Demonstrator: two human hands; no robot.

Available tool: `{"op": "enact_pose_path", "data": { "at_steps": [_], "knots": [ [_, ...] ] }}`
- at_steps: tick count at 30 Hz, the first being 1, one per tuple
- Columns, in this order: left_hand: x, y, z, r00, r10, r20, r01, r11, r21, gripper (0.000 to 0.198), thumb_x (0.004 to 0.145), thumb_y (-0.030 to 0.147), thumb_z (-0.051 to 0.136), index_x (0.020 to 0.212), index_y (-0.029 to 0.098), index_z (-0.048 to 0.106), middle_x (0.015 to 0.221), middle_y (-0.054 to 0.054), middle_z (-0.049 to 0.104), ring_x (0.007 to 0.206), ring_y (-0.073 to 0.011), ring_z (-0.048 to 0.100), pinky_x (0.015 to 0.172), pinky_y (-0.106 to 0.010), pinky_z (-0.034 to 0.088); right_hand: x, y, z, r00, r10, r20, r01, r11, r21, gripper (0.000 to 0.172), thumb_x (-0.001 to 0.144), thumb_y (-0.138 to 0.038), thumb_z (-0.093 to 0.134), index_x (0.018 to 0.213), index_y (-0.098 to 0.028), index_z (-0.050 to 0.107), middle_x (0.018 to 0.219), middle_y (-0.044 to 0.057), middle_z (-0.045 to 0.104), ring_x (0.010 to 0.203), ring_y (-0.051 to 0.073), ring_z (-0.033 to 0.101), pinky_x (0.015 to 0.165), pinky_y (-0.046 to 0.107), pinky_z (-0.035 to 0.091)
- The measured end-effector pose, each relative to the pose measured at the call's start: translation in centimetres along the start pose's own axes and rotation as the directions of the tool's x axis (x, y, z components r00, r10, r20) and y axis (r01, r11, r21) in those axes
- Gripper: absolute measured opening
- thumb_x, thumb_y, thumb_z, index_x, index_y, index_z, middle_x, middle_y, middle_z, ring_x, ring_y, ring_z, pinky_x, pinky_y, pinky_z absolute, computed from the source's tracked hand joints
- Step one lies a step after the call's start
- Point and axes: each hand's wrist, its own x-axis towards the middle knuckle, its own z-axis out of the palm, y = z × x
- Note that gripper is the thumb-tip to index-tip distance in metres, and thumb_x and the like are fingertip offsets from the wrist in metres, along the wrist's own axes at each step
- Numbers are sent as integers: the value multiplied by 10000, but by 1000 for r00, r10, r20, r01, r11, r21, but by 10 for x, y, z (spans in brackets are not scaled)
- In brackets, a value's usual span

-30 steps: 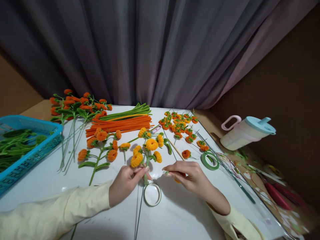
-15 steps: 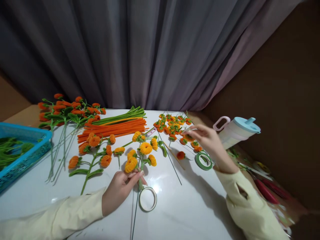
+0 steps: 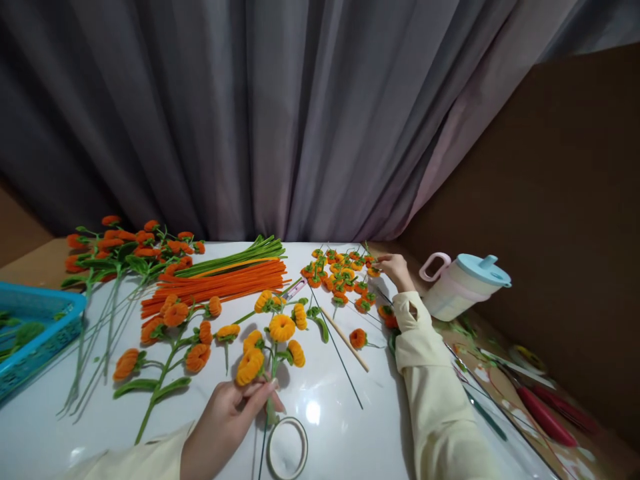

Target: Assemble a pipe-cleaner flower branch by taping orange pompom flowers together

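My left hand [image 3: 225, 421] is closed in a pinch around the green stem of a yellow pipe-cleaner flower spray [image 3: 281, 328], held upright above the table. Just below its fingers a nearly used-up tape roll [image 3: 305, 445] stands against the stem's lower end, beside a thin dark wire. Stretched forward, my right hand [image 3: 395, 269] has its fingertips pinched at a small orange flower [image 3: 371, 262] on the right edge of a pile of small orange and yellow flower heads [image 3: 341, 275]. The fingertips partly hide that flower.
Orange flower sprays [image 3: 175, 315] lie left of my left hand, with orange pipe cleaners [image 3: 220, 283] behind them. A blue basket [image 3: 75, 310] is at the far left. A wooden stick [image 3: 345, 340], a lidded cup [image 3: 465, 293] and red-handled pliers [image 3: 547, 417] lie to the right.
My right hand has reached farther forward to the pile's edge, its sleeve now covering most of the green tape roll. My left hand keeps its hold; the view has tilted up.
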Motion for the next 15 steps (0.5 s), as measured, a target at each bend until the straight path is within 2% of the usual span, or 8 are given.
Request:
{"op": "enact_pose_path", "data": {
  "at_steps": [5, 8, 12, 15],
  "knots": [
    [-1, 1, -1, 1000, -17, -1, 17, 1000, 18, 395, 836, 411, 432, 654, 169, 685, 690, -33, 676, 722, -162, 628, 698, -198, 472, 5, -8, 8, 998, -62, -3, 61, 991, -119, 285, 882, -283, 514, 1133, -150, 517, 1138, 80, 539, 951, 199, 566, 789, 390, 489],
    [-2, 1, -1, 1000, -15, 0, 15, 999, 37, 388, 840, 405, 433, 659, 174, 688, 697, -29, 675, 730, -158, 626, 705, -196, 468, 2, -20, 11, 986, -127, 104, 142, 979, -149, 283, 877, -291, 521, 1116, -141, 531, 1124, 71, 547, 940, 206, 570, 776, 380, 494],
    [-3, 0, -2, 1000, 11, -16, -10, 1000, 20, 381, 851, 388, 434, 664, 172, 685, 701, -32, 676, 736, -154, 624, 726, -196, 467, -9, -40, 13, 940, -217, 265, 264, 952, -154, 269, 880, -299, 517, 1093, -137, 542, 1093, 63, 562, 912, 198, 580, 760, 371, 501],
    [-4, -2, -3, 999, 42, -30, -41, 999, 16, 381, 856, 375, 437, 647, 167, 677, 679, -35, 666, 721, -150, 621, 751, -203, 463, -21, -54, 13, 909, -266, 320, 331, 929, -167, 261, 873, -331, 520, 1011, -124, 601, 982, 49, 627, 849, 181, 605, 743, 329, 497]
  ]
}}
